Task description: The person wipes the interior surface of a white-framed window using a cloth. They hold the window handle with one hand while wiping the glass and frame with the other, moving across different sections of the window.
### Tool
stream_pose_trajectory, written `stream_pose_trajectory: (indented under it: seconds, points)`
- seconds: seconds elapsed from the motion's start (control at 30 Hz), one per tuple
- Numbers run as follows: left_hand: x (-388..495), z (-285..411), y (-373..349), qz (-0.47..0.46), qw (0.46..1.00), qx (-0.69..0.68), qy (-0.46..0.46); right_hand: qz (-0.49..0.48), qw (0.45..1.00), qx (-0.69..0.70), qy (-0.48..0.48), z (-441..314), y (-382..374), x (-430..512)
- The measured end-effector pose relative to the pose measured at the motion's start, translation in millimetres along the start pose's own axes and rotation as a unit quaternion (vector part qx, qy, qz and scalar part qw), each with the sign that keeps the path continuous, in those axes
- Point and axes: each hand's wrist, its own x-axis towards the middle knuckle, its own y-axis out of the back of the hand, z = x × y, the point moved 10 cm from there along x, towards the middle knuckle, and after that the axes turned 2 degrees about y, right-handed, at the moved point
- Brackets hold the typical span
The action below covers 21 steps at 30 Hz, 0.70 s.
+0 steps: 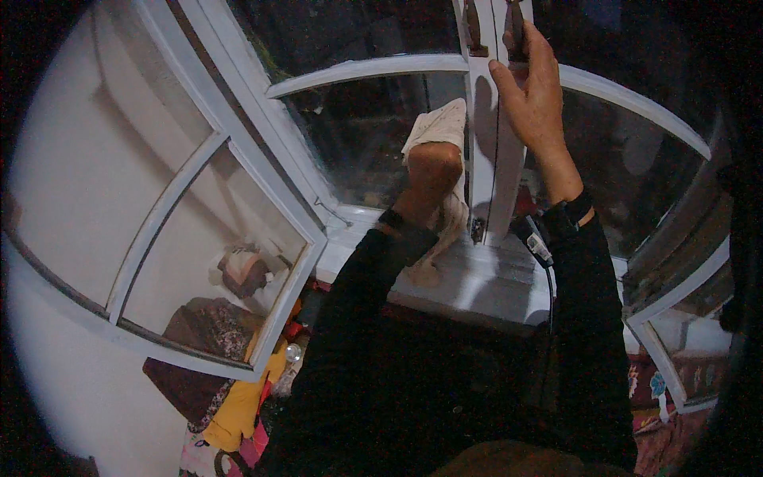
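Note:
My left hand [435, 161] is closed on a bunched whitish cloth [440, 124], held against the lower glass pane [357, 137] of a white-framed window. One end of the cloth hangs below my wrist toward the sill [471, 286]. Higher up and to the right, my right hand [539, 104] has its fingers around a dark window handle [517, 30], with the thumb apart over the white frame. A second dark handle [475, 33] is fixed to the neighbouring sash. Near the sill, a bolt [477, 229] sits at the foot of the centre stile.
An inner casement [220, 136] swings inward at left, another [647, 319] at right. A black cable [551, 298] with a labelled connector [536, 243] hangs beside my right sleeve. A metal hook [334, 213] lies by the sill. Yellow cloth [229, 420] and dark fabric [185, 381] lie lower left.

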Motion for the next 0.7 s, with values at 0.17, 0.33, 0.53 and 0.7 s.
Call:
stream_pose_trajectory:
  seconds: [0.17, 0.33, 0.53, 0.7]
  points:
    - [-2.5, -27.3, -11.7, -0.04, 0.994, -0.052, 0.091, 0.0, 1.0, -0.002, 0.001, 0.0, 0.3, -0.4]
    - [-8.0, -35.2, -18.9, -0.086, 0.984, -0.058, 0.145, 0.001, 1.0, -0.002, 0.017, -1.8, 0.3, 1.5]
    - [-1.4, -17.6, -11.7, -0.085, 0.992, 0.02, 0.088, 0.034, 0.998, -0.003, 0.05, -16.2, 6.7, 1.5]
    - [5.5, -25.3, -25.6, -0.192, 0.971, -0.001, 0.144, 0.004, 1.0, 0.027, -0.012, -10.3, 5.5, 2.5]
